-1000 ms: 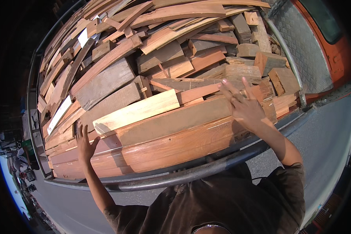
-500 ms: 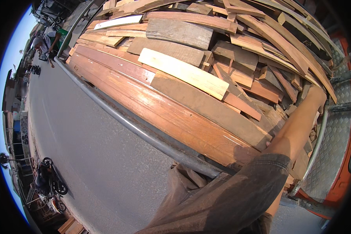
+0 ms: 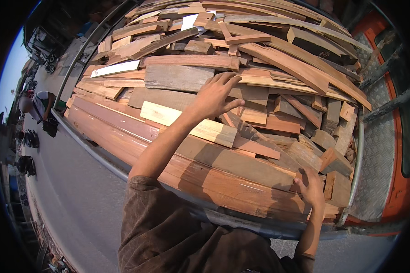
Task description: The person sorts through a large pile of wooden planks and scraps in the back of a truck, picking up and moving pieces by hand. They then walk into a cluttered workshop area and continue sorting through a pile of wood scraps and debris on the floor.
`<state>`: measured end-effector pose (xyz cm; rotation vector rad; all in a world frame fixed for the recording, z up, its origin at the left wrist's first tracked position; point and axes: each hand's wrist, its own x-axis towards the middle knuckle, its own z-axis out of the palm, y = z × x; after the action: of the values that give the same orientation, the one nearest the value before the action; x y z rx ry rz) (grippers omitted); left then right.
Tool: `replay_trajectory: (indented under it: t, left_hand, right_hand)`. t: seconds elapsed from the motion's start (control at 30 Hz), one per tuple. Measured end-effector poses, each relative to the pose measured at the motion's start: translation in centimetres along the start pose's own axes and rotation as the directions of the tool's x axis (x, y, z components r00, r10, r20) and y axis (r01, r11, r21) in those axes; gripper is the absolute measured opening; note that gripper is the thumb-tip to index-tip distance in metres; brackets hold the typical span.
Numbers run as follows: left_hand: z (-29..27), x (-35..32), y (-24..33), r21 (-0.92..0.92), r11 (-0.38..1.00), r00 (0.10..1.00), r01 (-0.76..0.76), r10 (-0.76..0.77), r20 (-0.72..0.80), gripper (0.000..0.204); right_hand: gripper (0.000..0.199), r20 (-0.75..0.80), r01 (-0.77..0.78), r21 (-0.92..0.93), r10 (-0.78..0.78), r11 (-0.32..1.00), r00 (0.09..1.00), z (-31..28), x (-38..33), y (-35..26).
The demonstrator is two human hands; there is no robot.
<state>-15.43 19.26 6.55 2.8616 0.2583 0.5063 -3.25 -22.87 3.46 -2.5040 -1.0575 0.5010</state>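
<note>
Leftward from the far right has come the left hand [image 3: 217, 95], fingers spread over the wood pile [image 3: 284, 66], just beyond the pale plank [image 3: 215, 131]; the right hand [image 3: 311, 187], half-curled, is near right by the brown board [image 3: 234, 162]

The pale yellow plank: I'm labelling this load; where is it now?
In the head view, the pale yellow plank lies left of centre, partly hidden by the left forearm, beside a dusty brown board.
</note>
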Motion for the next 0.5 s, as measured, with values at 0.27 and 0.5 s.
replay_trajectory:
  t: [0.27,0.5]
  left_hand:
    - [-5.8,-11.7,-28.0,0.28,0.853,0.866,0.441,-0.322,-0.384,0.049]
    - [-4.8,-1.9,-41.1,0.347,0.855,0.893,0.385,-0.25,-0.373,0.067]
  right_hand:
    - [0.047,-0.206,-0.181,-0.132,0.152,0.975,0.967,1.5,1.6,3.6]
    - [0.032,-0.414,-0.308,0.045,0.298,0.95,0.86,2.8,-0.1,-8.4]
